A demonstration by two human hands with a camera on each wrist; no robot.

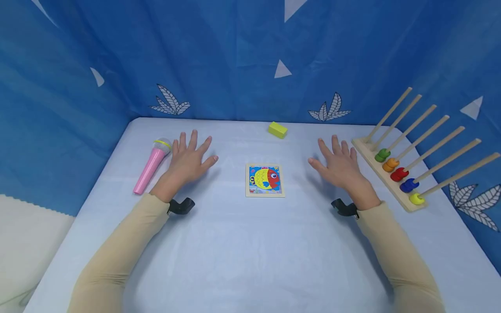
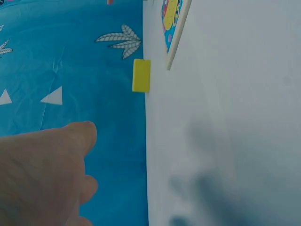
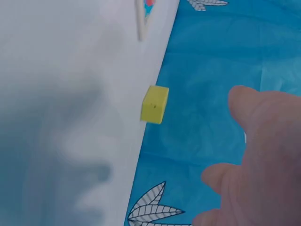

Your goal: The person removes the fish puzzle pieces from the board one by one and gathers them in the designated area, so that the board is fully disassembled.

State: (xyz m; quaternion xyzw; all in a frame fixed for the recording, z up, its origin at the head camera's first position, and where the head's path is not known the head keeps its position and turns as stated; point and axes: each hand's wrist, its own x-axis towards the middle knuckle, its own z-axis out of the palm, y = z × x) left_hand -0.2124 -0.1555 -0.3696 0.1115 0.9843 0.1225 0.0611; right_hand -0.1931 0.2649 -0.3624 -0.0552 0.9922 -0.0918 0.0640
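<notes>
My left hand (image 1: pixel 187 161) is spread with straight fingers over the left half of the table, just right of a pink toy microphone (image 1: pixel 150 167), and holds nothing. On the other side, my right hand (image 1: pixel 339 167) has its fingers apart and holds nothing; it is left of a wooden bead rack (image 1: pixel 385 174). Between the hands lies a square wooden fish puzzle (image 1: pixel 265 180). Beyond it, near the back edge, sits a yellow block (image 1: pixel 278 130), which the left wrist and right wrist views also show.
The rack's tall pegs (image 1: pixel 426 126) lean up and right, with coloured beads (image 1: pixel 399 174) at their bases. A white cloth covers the table (image 1: pixel 242 252). Blue curtains (image 1: pixel 219 56) hang behind and at the sides. Each wrist carries a black camera mount (image 1: pixel 182 206).
</notes>
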